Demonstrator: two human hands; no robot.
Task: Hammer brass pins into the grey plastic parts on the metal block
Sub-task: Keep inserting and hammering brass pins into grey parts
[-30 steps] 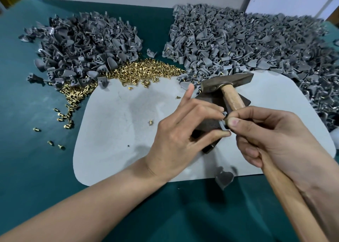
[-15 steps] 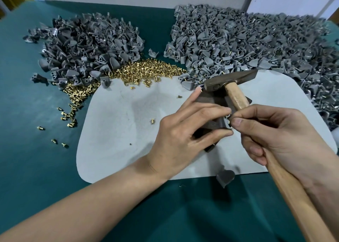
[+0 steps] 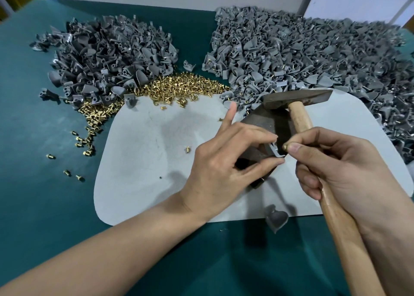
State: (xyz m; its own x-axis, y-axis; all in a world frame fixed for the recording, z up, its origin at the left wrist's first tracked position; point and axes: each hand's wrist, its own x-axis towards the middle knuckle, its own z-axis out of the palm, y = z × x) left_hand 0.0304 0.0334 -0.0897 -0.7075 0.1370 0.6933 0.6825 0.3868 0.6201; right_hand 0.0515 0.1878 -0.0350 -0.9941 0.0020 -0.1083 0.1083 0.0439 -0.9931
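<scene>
Near edge of the table: we note one loose grey part at the rim of the pale pad.

Mid-table: the left hand pinches the grey plastic part against the near corner of the metal block, we judge to steady it.

The right hand does double duty. Its lower fingers wrap the hammer, while thumb and forefinger pinch a brass pin just beside the part, seemingly aimed left at it.

The hammer's long axis runs from the near right corner toward the far edge, with the head over the block.

Far: a brass heap lies between two grey piles.
</scene>
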